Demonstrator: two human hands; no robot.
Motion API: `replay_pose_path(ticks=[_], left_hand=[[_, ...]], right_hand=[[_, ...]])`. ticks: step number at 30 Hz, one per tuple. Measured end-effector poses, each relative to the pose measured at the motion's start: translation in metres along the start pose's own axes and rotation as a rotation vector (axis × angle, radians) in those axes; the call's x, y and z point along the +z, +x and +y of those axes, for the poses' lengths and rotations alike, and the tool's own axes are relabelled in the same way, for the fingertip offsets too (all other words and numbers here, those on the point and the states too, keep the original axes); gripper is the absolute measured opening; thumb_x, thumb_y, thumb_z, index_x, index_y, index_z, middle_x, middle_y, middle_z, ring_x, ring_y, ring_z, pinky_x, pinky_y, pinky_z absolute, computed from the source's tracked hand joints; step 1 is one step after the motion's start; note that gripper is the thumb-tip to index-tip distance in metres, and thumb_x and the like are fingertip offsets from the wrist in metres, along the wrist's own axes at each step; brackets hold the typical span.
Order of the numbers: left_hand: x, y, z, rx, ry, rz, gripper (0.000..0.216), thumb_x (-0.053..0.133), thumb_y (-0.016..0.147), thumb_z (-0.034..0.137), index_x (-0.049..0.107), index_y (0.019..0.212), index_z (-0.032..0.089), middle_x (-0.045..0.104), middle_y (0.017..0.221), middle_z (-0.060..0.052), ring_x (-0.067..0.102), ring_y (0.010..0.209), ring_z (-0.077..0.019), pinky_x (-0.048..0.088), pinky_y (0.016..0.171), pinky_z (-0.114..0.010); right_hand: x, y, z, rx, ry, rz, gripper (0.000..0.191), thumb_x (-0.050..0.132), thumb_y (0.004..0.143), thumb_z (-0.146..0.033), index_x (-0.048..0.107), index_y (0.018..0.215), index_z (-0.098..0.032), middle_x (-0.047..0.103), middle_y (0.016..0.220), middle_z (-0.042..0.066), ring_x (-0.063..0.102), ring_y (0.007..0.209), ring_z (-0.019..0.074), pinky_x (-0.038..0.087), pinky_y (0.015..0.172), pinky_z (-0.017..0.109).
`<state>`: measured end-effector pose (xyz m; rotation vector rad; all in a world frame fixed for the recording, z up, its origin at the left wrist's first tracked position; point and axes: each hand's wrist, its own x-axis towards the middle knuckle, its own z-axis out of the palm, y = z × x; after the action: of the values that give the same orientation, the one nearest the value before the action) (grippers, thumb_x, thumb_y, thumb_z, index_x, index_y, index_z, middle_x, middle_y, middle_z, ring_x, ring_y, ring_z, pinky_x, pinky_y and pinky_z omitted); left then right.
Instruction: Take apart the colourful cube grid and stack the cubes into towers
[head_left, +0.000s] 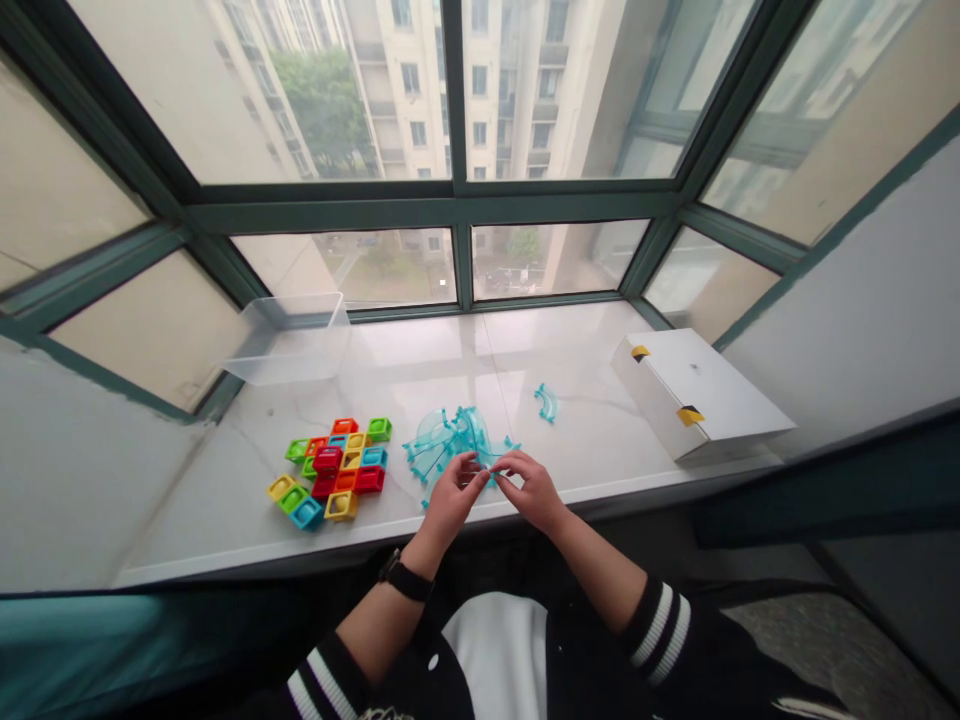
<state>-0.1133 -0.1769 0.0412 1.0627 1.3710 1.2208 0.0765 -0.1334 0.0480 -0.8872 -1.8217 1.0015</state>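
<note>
My left hand (454, 492) and my right hand (535, 490) meet near the sill's front edge, fingertips close together. Both are closed in a pinch on a small translucent teal plastic track piece (492, 482), mostly covered by the fingers. Just beyond my left hand lies a pile of similar teal track pieces (442, 440), curved and with small pegs at their ends. One curved teal piece (547, 403) rests apart, farther back and to the right. Left of the pile is a cluster of square building blocks (328, 460) in red, yellow, green, orange and blue.
A clear plastic bin (292, 350) stands at the back left, by the window. On the right is a white box (701, 385) with yellow-and-black tape tabs. The white marbled windowsill (585, 450) ends in a front edge close to my body.
</note>
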Motion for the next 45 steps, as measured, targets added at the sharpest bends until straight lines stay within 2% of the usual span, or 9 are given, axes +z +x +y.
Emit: replay_pose_path(ticks=[3, 6, 13, 18, 21, 25, 30, 37, 45], left_hand=[[0.011, 0.002, 0.007, -0.032, -0.087, 0.002, 0.068, 0.081, 0.079, 0.063, 0.061, 0.126, 0.018, 0.073, 0.089, -0.004, 0.074, 0.084, -0.0219, 0.060, 0.086, -0.039], [0.020, 0.001, 0.011, -0.090, -0.169, -0.011, 0.071, 0.083, 0.076, 0.062, 0.059, 0.126, 0.019, 0.072, 0.086, -0.001, 0.074, 0.083, -0.0208, 0.061, 0.084, -0.038], [0.045, -0.001, 0.006, -0.197, -0.223, -0.028, 0.068, 0.085, 0.075, 0.058, 0.060, 0.124, 0.018, 0.077, 0.100, -0.010, 0.076, 0.097, -0.0260, 0.062, 0.088, -0.042], [0.059, 0.003, 0.000, -0.125, -0.127, -0.144, 0.058, 0.081, 0.080, 0.058, 0.065, 0.121, 0.021, 0.076, 0.123, -0.017, 0.072, 0.118, -0.0314, 0.060, 0.095, -0.046], [0.049, 0.007, 0.003, -0.061, -0.048, -0.219, 0.053, 0.076, 0.085, 0.058, 0.068, 0.122, 0.022, 0.073, 0.132, -0.017, 0.070, 0.124, -0.0313, 0.057, 0.100, -0.046], [0.019, 0.016, 0.014, -0.087, -0.041, -0.127, 0.058, 0.075, 0.083, 0.064, 0.069, 0.120, 0.020, 0.075, 0.126, -0.017, 0.074, 0.110, -0.0309, 0.062, 0.089, -0.044], [-0.015, 0.017, 0.023, -0.117, -0.023, -0.013, 0.062, 0.073, 0.081, 0.068, 0.070, 0.120, 0.020, 0.076, 0.123, -0.015, 0.076, 0.103, -0.0298, 0.064, 0.083, -0.042], [-0.037, -0.002, 0.018, -0.173, -0.043, 0.046, 0.062, 0.072, 0.082, 0.068, 0.070, 0.121, 0.020, 0.077, 0.122, -0.016, 0.077, 0.100, -0.0295, 0.064, 0.083, -0.042], [-0.046, -0.008, 0.012, -0.205, -0.071, 0.121, 0.061, 0.073, 0.082, 0.068, 0.071, 0.119, 0.019, 0.077, 0.120, -0.015, 0.076, 0.098, -0.0282, 0.063, 0.080, -0.039]], right_hand=[[-0.004, 0.000, -0.008, -0.078, -0.146, 0.020, 0.019, 0.061, 0.097, -0.022, 0.076, 0.106, -0.028, 0.072, 0.103, 0.006, 0.068, 0.101, 0.0230, 0.058, 0.093, 0.040], [-0.011, -0.002, -0.006, -0.118, -0.243, 0.033, 0.023, 0.064, 0.095, -0.021, 0.075, 0.113, -0.028, 0.072, 0.106, 0.007, 0.068, 0.103, 0.0249, 0.056, 0.097, 0.044], [-0.017, -0.013, 0.005, -0.043, -0.411, 0.126, 0.023, 0.076, 0.089, -0.027, 0.074, 0.112, -0.028, 0.072, 0.108, 0.009, 0.067, 0.105, 0.0292, 0.056, 0.097, 0.047], [-0.031, -0.014, 0.024, 0.033, -0.409, 0.240, 0.025, 0.073, 0.092, -0.029, 0.073, 0.117, -0.027, 0.071, 0.115, 0.009, 0.067, 0.111, 0.0289, 0.055, 0.102, 0.047], [-0.057, -0.010, 0.045, 0.106, -0.392, 0.357, 0.028, 0.070, 0.094, -0.036, 0.073, 0.119, -0.026, 0.072, 0.118, 0.011, 0.068, 0.111, 0.0286, 0.057, 0.095, 0.044], [-0.104, -0.001, 0.086, 0.270, -0.419, 0.571, 0.036, 0.068, 0.091, -0.046, 0.075, 0.116, -0.021, 0.073, 0.116, 0.013, 0.070, 0.095, 0.0272, 0.058, 0.078, 0.040], [-0.140, 0.013, 0.138, 0.293, -0.565, 0.641, 0.037, 0.065, 0.088, -0.044, 0.076, 0.112, -0.019, 0.074, 0.114, 0.014, 0.068, 0.093, 0.0276, 0.057, 0.091, 0.045], [-0.132, 0.027, 0.185, 0.324, -0.708, 0.578, 0.032, 0.065, 0.085, -0.033, 0.075, 0.111, -0.019, 0.074, 0.114, 0.014, 0.065, 0.107, 0.0300, 0.052, 0.100, 0.045], [-0.122, 0.029, 0.200, 0.415, -0.816, 0.553, 0.035, 0.069, 0.086, -0.033, 0.076, 0.116, -0.018, 0.071, 0.118, 0.015, 0.060, 0.105, 0.0302, 0.046, 0.095, 0.043]])
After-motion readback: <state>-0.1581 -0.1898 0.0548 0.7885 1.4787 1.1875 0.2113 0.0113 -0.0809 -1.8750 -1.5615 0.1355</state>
